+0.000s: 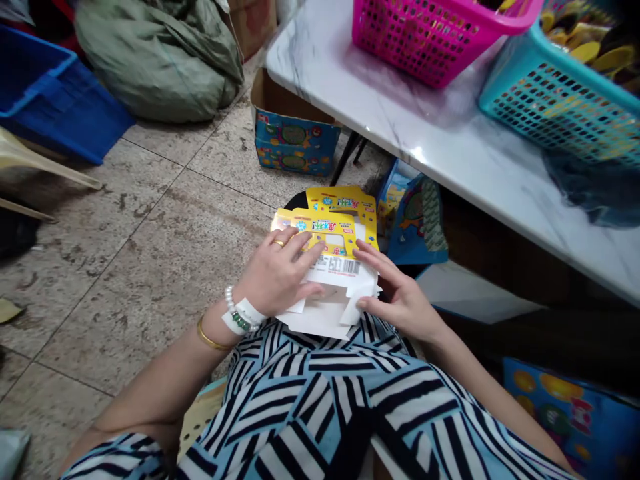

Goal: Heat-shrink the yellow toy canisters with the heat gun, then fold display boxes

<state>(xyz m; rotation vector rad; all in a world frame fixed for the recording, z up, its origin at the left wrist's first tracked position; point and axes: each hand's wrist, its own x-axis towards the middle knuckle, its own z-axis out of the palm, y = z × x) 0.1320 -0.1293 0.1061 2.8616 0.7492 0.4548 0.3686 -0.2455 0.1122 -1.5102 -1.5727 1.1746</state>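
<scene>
A stack of flat yellow and white carton blanks [334, 267] lies on my lap, printed side yellow, with a barcode on the white part. My left hand [280, 275] rests on the left side of the stack, fingers laid across the top sheet and thumb pinching its edge. It wears a ring, a bead bracelet and a gold bangle. My right hand [400, 297] grips the right edge of the stack, fingers stretched over the top and thumb beneath a flap. Both hands hold the same stack above my striped dress [320, 407].
A marble-topped table [450, 147] stands to the right, bearing a pink basket [430, 33] and a teal basket [560, 100]. Beneath and beside it are printed blue cartons [293, 140]. A green sack [160, 60] and blue crate [45, 93] sit on the tiled floor.
</scene>
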